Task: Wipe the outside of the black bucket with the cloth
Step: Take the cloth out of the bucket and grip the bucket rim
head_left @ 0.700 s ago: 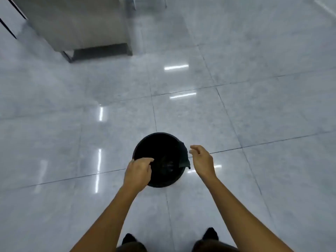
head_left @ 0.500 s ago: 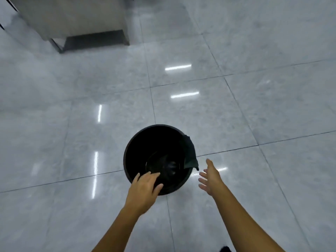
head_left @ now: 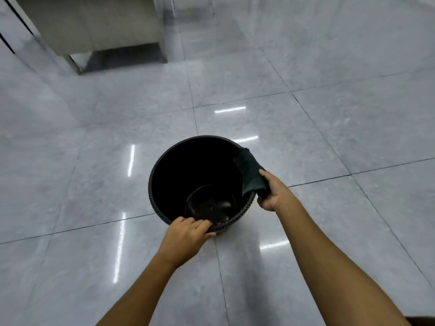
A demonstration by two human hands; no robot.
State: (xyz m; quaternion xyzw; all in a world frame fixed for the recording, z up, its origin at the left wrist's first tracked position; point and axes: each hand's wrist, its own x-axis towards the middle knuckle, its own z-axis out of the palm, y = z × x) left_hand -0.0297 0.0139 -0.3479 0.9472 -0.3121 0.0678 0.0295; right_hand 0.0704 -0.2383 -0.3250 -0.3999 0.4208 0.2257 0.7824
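Observation:
A round black bucket (head_left: 164, 165) stands upright on the glossy grey tile floor in front of me, open side up, its inside dark. A dark green cloth (head_left: 250, 172) hangs over the bucket's right rim. My right hand (head_left: 274, 192) is closed on the lower end of that cloth, just outside the rim. My left hand (head_left: 186, 235) grips the near rim, fingers curled over its edge.
A grey metal cabinet (head_left: 94, 24) on a raised base stands at the far left, with a dark gap beneath it. Polished floor tiles (head_left: 329, 128) with light reflections surround the bucket on all sides.
The view has come closer to the bucket. My left hand went from hovering open to gripping the near rim. My right hand moved up and closed on the cloth.

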